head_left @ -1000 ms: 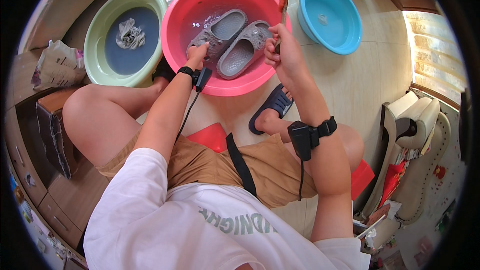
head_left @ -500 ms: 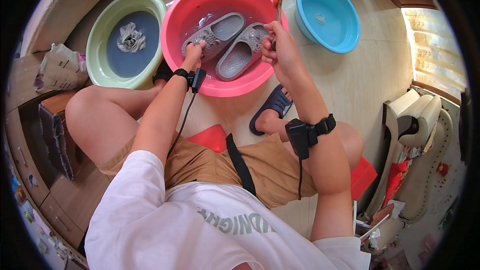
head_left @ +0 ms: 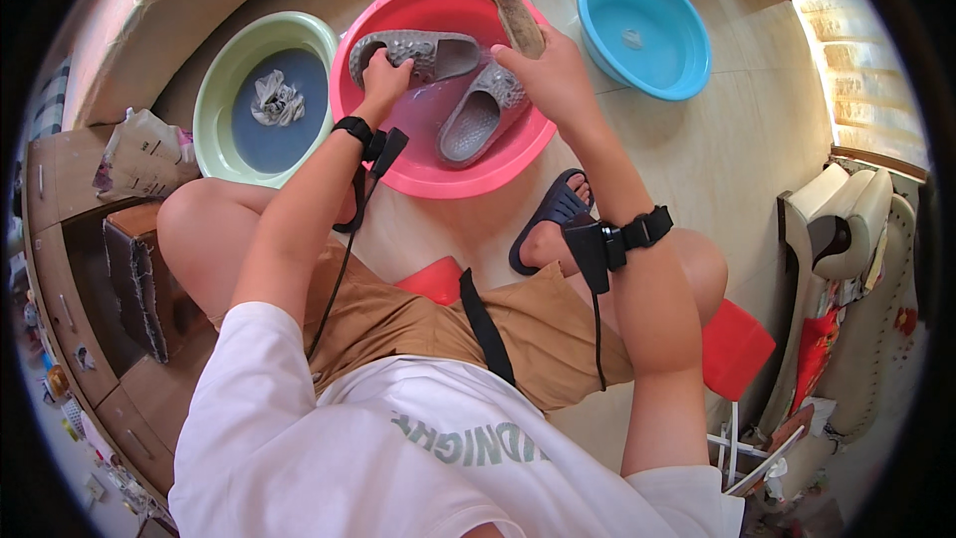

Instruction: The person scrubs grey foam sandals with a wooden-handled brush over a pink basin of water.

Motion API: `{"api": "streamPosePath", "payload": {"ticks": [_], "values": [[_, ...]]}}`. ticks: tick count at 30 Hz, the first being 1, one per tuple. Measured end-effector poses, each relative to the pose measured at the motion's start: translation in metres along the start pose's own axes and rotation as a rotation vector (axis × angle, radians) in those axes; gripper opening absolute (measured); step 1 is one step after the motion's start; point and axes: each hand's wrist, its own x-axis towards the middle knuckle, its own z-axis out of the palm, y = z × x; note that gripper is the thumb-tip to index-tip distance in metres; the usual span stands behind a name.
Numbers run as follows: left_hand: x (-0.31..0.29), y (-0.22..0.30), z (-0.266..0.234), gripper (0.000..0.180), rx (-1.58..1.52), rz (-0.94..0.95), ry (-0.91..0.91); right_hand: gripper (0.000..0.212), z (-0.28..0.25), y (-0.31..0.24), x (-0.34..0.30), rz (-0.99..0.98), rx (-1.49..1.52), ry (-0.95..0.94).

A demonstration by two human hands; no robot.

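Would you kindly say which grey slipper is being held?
The left-side slipper in the pink basin: the left hand grips it, while the right hand holds a brush, not the other slipper.

You are holding a grey, bumpy slipper (head_left: 426,52) crosswise at the far left of the pink basin (head_left: 448,185). The matching slipper (head_left: 482,118) is lying to its right, opening upward, heel pointing near-left. You are also gripping a brown wooden brush (head_left: 507,5), which is slanting far-left above the basin's far right side.
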Motion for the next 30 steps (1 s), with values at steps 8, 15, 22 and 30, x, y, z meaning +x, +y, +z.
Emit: {"api": "streamPosePath", "payload": {"ticks": [8,15,22,30], "values": [[0.029,0.064,-0.08,0.052,-0.156,0.013,-0.175,0.051,-0.046,-0.026,-0.005,-0.016,-0.602,-0.053],[0.018,0.116,-0.133,0.024,-0.481,-0.058,-0.286,0.044,-0.064,-0.016,-0.008,-0.067,-0.624,-0.129],[0.018,0.124,-0.15,0.02,-0.597,-0.116,-0.163,0.039,-0.054,-0.01,-0.009,-0.092,-0.682,-0.271],[0.008,0.132,-0.172,0.024,-0.814,-0.344,-0.18,0.045,-0.037,-0.011,-0.012,-0.135,-0.794,-0.234]]}}
